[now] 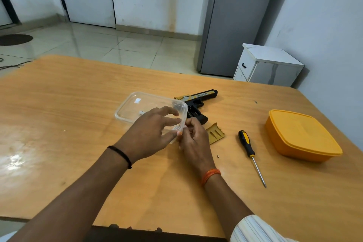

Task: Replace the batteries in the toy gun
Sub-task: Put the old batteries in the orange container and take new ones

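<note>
Both my hands are at the near right corner of the clear plastic container, mid-table. My left hand hovers over that corner with fingers spread and loosely bent; the fingertips sit at the container's rim, and I can't tell if they press on it or just hang above it. It's holding nothing that I can see. My right hand is just right of the left, touching it at the thumb side, fingers curled inward as if pinching something small. Whatever is in there is hidden by the fingers, so I can't tell what the grip is on, or whether it's on anything.

The toy gun lies on its side just behind the container, yellow-and-black slide pointing right and grip angled toward me. The grip is open, with dark internals showing. Its yellow grip cover lies loose on the table just right of my right hand, apart from the gun.

A small white piece sits inside the container near my left fingers; it's too small to identify. A tiny dark screw lies on the table right of my right wrist.

The screwdriver, black and yellow handle, lies further right with its tip toward me. The yellow lidded box is beyond it near the right edge, closed.
</note>
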